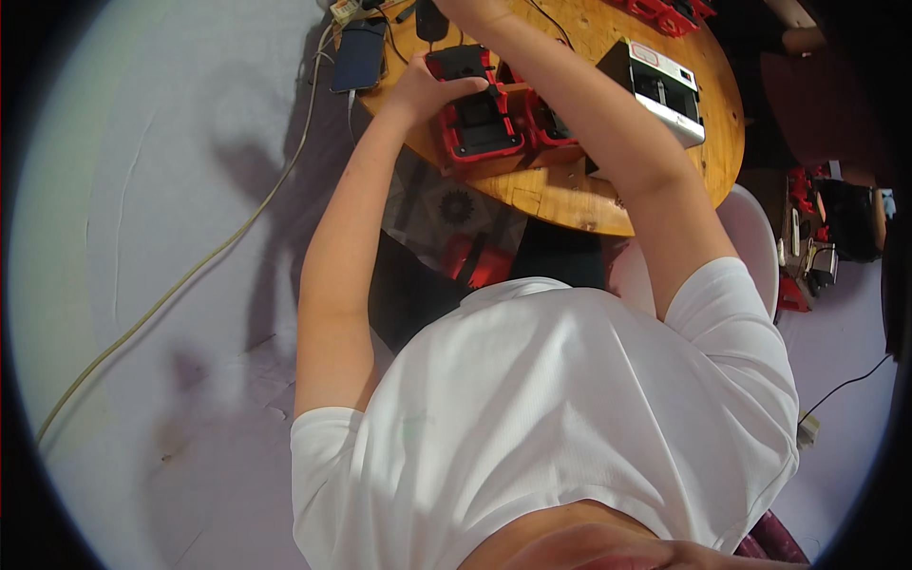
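Note:
My left hand (pixel 432 92) is closed on the side of a red-and-black plastic unit (pixel 478 127) at the near left edge of the round table. Its thumb lies across the black top, while the other fingers are mostly hidden. Beside it stands a second red-and-black unit (pixel 549 122), partly covered by my right forearm. My right hand (pixel 467 11) reaches to the upper edge of the picture, where its fingers are cut off. Close to it is a dark, flat object (pixel 431 21); whether the hand touches it cannot be made out.
The wooden table (pixel 589 211) bears a silver-and-black boxy device (pixel 667 93) on the right and more red parts (pixel 670 14) at the far side. A dark blue phone-like slab (pixel 359 59) with a cable lies at the left edge. A long cord (pixel 218 249) runs along the wall.

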A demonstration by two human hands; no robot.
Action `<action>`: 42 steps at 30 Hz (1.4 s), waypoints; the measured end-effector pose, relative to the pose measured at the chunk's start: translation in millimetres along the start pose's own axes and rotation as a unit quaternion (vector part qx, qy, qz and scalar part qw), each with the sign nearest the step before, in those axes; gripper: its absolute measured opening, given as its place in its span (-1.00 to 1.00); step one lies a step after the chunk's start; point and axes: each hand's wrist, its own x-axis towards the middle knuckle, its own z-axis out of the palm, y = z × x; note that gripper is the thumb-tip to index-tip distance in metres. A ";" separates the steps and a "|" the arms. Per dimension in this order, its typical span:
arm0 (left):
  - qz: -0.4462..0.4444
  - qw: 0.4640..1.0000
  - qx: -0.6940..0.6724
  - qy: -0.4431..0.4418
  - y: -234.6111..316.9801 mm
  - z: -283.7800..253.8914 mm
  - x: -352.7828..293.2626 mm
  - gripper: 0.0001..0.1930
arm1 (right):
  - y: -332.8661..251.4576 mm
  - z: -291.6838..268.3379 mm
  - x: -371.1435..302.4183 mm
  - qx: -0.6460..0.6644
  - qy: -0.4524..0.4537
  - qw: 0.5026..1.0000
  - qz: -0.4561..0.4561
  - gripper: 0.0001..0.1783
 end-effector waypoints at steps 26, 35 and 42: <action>0.182 0.907 0.380 0.027 86.0 82.9 53.4 -0.16 | -158.3 -188.8 -25.6 0.042 0.012 0.954 0.296 -0.51; 0.195 0.925 0.324 0.022 96.4 73.4 57.6 -0.17 | -182.6 -194.3 -26.1 0.128 -0.014 0.951 0.281 -0.56; 0.259 0.962 0.091 0.007 92.5 -12.8 60.5 -0.39 | -182.7 -186.8 -37.7 0.099 -0.022 0.964 0.247 -0.58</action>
